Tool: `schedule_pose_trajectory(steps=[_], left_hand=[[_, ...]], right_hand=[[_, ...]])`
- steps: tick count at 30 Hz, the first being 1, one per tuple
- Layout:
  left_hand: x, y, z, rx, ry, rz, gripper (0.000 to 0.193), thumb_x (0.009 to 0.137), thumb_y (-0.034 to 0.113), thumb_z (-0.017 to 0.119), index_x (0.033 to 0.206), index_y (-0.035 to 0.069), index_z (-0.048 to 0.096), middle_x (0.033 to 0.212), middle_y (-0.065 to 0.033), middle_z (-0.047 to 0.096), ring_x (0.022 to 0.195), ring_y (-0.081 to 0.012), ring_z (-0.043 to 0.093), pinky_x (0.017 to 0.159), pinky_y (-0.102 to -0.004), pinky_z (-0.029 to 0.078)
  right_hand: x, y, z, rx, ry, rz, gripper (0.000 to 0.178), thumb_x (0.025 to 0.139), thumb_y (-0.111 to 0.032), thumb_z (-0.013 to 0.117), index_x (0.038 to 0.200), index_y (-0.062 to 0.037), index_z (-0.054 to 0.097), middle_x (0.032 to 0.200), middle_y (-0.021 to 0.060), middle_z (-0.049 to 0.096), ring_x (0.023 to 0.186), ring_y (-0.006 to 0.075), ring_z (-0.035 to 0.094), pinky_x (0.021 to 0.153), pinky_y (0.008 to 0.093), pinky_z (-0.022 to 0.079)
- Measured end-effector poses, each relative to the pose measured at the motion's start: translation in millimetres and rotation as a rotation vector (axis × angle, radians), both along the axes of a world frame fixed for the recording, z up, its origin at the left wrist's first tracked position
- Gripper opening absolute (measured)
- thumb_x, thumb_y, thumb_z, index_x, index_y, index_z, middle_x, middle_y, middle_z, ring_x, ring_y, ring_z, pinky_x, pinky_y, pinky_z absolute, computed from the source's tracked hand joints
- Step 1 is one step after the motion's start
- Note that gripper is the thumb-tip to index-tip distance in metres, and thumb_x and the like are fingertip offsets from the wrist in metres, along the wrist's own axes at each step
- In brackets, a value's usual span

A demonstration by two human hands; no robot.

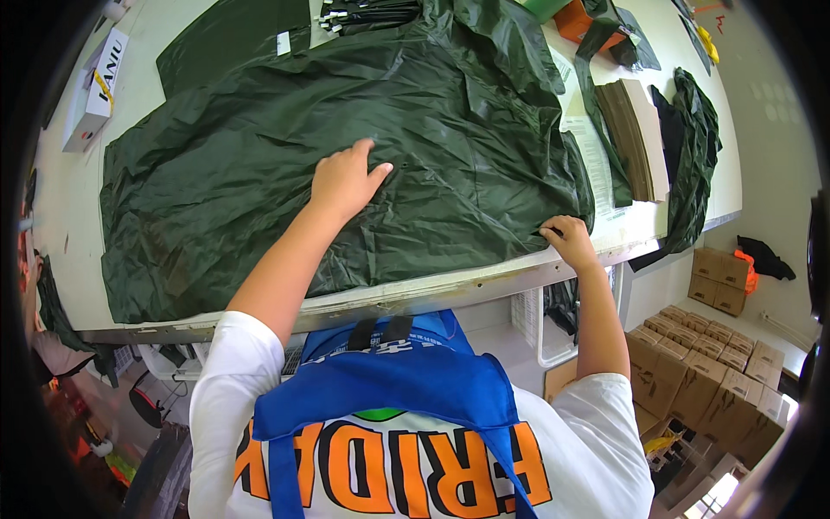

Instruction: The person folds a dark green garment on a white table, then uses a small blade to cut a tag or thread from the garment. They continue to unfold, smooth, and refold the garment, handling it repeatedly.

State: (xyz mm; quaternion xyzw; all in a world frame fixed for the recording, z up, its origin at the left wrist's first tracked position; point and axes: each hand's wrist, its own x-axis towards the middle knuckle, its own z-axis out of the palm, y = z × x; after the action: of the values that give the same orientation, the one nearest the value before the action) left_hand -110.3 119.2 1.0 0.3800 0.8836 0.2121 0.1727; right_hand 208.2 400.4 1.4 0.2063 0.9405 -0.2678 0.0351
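Observation:
A large dark green sheet of thin, wrinkled, slightly shiny fabric [259, 208] lies spread over the white table. My left hand [346, 180] rests on its middle with thumb and fingers apart, holding nothing. At the sheet's near right corner, my right hand [571, 240] is closed, its fingers pinching the fabric edge close to the table's front. Whether the sheet is one layer or several, I cannot tell.
A white box [95, 91] stands at the table's far left. On the right lie a stack of brown cardboard [635, 143] and more bunched green fabric [692, 160]. An orange box [590, 24] sits at the back. Cardboard cartons [692, 372] are piled on the floor at right.

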Motion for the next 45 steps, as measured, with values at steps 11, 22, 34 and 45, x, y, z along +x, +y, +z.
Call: schedule_pose_trajectory(steps=[11, 22, 34, 45], left_hand=[[-20, 11, 17, 0.054, -0.688, -0.164, 0.04, 0.086, 0.014, 0.058, 0.125, 0.011, 0.049, 0.098, -0.0125, 0.063, 0.085, -0.0196, 0.058, 0.076, -0.0318, 0.045], [-11, 25, 39, 0.223, -0.924, -0.227, 0.022, 0.085, 0.003, 0.061, 0.106, 0.001, 0.064, 0.096, -0.005, 0.067, 0.086, -0.0087, 0.06, 0.078, -0.0244, 0.047], [30, 4, 86, 0.432, -0.179, -0.44, 0.024, 0.08, 0.002, 0.063, 0.104, 0.007, 0.066, 0.093, -0.0116, 0.067, 0.085, -0.0277, 0.063, 0.075, -0.0354, 0.05], [2, 51, -25, -0.096, 0.18, -0.254, 0.058, 0.081, 0.021, 0.067, 0.135, 0.02, 0.045, 0.11, -0.0092, 0.054, 0.104, -0.0283, 0.053, 0.086, -0.041, 0.043]], right_hand=[[0, -5, -9, -0.088, -0.023, -0.272, 0.018, 0.084, -0.016, 0.064, 0.078, 0.0012, 0.061, 0.071, 0.0164, 0.06, 0.066, 0.0344, 0.059, 0.063, 0.0383, 0.047], [-18, -18, -3, -0.02, 0.188, -0.374, 0.016, 0.081, -0.017, 0.067, 0.086, -0.0023, 0.065, 0.091, 0.0121, 0.065, 0.081, 0.027, 0.061, 0.074, 0.0376, 0.046], [3, -35, 6, -0.046, 0.024, -0.127, 0.025, 0.07, -0.006, 0.061, 0.093, 0.0017, 0.057, 0.096, 0.0191, 0.06, 0.099, 0.0368, 0.054, 0.085, 0.0416, 0.044], [-6, -25, -32, 0.302, -0.127, -0.06, 0.031, 0.09, -0.033, 0.054, 0.078, -0.0045, 0.058, 0.074, 0.0168, 0.058, 0.076, 0.0366, 0.056, 0.068, 0.0462, 0.042]])
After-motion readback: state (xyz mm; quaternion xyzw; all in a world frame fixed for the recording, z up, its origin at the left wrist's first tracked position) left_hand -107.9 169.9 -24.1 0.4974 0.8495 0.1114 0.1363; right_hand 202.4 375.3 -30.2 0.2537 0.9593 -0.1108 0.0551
